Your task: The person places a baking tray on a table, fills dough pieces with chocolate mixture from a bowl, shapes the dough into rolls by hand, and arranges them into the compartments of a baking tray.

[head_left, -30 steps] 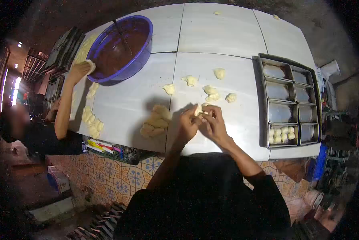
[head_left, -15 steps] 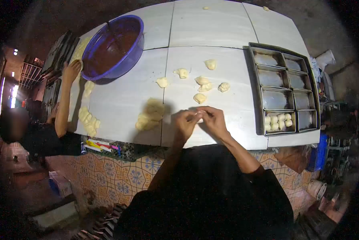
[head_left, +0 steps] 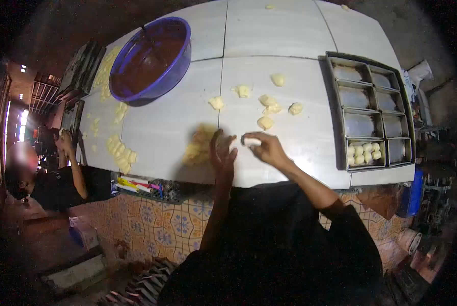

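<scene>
My right hand (head_left: 269, 150) is closed in a pinch around a small piece of pale dough (head_left: 252, 142) just above the white tabletop. Its fingers partly cover the dough. To its left, my left hand (head_left: 223, 154) has its fingers apart and nothing visible in them. Beside that hand, in shadow, lies a cluster of dough pieces (head_left: 200, 148). Beyond both hands several loose dough lumps are scattered, including a rounded one (head_left: 265, 123) closest to me and another (head_left: 296, 108) further right.
At right stands a metal pan set (head_left: 344, 125) with several compartments; dough balls (head_left: 363, 153) fill the front left one. A purple basin (head_left: 186, 64) of brown filling is at back left. More dough (head_left: 120, 154) lies near a co-worker (head_left: 60, 186) at the left edge.
My hands have separated, the dough staying in my right hand and my left fingers opening. The co-worker's arm has drawn back from beside the basin. The view has shifted slightly.
</scene>
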`<state>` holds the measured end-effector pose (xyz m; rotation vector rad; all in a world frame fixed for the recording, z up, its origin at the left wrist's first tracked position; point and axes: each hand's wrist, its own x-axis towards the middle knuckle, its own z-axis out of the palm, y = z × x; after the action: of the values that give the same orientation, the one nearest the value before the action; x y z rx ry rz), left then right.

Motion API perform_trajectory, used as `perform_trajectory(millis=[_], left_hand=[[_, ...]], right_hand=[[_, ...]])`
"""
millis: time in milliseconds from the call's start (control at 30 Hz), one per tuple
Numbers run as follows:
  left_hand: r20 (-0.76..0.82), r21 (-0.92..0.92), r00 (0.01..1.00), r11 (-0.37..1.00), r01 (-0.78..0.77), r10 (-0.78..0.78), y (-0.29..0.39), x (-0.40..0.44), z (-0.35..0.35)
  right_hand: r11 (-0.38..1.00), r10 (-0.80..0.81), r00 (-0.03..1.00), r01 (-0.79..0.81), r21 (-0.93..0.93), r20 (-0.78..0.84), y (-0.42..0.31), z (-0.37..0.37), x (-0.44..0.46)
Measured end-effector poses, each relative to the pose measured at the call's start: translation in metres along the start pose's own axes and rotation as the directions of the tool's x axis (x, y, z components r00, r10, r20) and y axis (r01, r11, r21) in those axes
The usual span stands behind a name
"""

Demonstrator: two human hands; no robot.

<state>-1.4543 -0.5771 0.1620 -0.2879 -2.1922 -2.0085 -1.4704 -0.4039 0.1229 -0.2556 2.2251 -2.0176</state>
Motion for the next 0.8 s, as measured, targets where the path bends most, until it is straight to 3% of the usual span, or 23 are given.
perform_trajectory(millis=[33,100,133,167,200,267,300,367,433,500,567,600,633,700,733,767,800], left_hand=[[-0.163,-0.28,0.967,0.949,0.145,-0.196,0.01,-0.001,0.007],[-0.183,-0.269,0.967,0.955,0.124,-0.178,0.007,0.004,-0.001],[-0.18,-0.257,0.967,0.957,0.133,-0.183,-0.002,0.005,-0.006],[-0.174,-0.244,0.965,0.958,0.152,-0.197,-0.007,0.003,-0.01],[-0.178,-0.107,0.97,0.983,0.151,-0.169,0.002,0.0,-0.011],[-0.137,-0.14,0.982,0.984,0.109,-0.128,-0.007,-0.005,-0.007],[-0.111,-0.156,0.988,0.984,0.086,-0.104,-0.017,-0.006,-0.005],[-0.021,-0.322,0.993,0.941,0.103,-0.116,-0.047,-0.008,0.0],[-0.029,-0.012,0.997,0.997,0.076,-0.077,-0.025,0.001,0.011],[-0.103,0.083,0.98,0.981,0.177,-0.168,0.004,0.006,0.021],[-0.059,0.199,0.995,0.976,0.089,-0.078,0.021,0.012,0.024],[-0.034,0.235,0.997,0.969,0.076,-0.07,0.032,0.018,0.027],[-0.054,0.142,0.996,0.987,0.081,-0.074,0.028,0.018,0.031],[-0.065,0.004,0.983,0.985,0.17,-0.169,0.031,0.021,0.035],[-0.11,-0.103,0.949,0.953,0.286,-0.297,0.041,0.024,0.038],[-0.112,-0.082,0.928,0.934,0.348,-0.355,0.044,0.027,0.038],[-0.115,-0.064,0.903,0.91,0.409,-0.413,0.046,0.029,0.038]], right_hand=[[0.998,-0.064,0.998,0.064,-0.001,0.007,0.027,0.0,0.006],[0.948,-0.243,0.968,0.252,-0.195,0.071,0.012,-0.006,0.009],[0.949,-0.206,0.973,0.224,-0.221,0.103,-0.008,-0.013,0.008],[0.906,-0.269,0.959,0.283,-0.314,0.089,-0.013,-0.019,0.009],[0.86,-0.299,0.953,0.289,-0.42,0.045,-0.021,-0.025,0.013],[0.724,-0.333,0.942,0.227,-0.651,-0.042,-0.031,-0.032,0.021],[0.683,-0.298,0.954,0.205,-0.701,-0.011,-0.024,-0.036,0.025],[0.706,-0.269,0.957,0.273,-0.653,0.11,0.017,-0.044,0.037],[0.967,-0.071,0.997,0.064,-0.247,-0.016,-0.001,-0.033,0.036],[0.997,0.026,0.998,-0.03,-0.074,-0.059,-0.053,-0.027,0.024],[0.986,-0.025,0.999,0.032,0.163,-0.04,-0.072,-0.019,0.017],[0.994,0.003,0.998,0.004,0.11,-0.064,-0.08,-0.014,0.015],[0.998,0.031,0.995,-0.025,0.06,-0.09,-0.084,-0.01,0.013],[0.994,-0.107,0.981,0.102,-0.039,-0.16,-0.08,-0.002,0.016],[0.999,-0.007,0.989,0.012,0.035,-0.146,-0.08,-0.002,0.018],[0.991,0.098,0.987,-0.084,0.108,-0.128,-0.082,-0.003,0.021],[0.99,-0.031,0.985,0.054,0.133,-0.169,-0.073,-0.004,0.029]])
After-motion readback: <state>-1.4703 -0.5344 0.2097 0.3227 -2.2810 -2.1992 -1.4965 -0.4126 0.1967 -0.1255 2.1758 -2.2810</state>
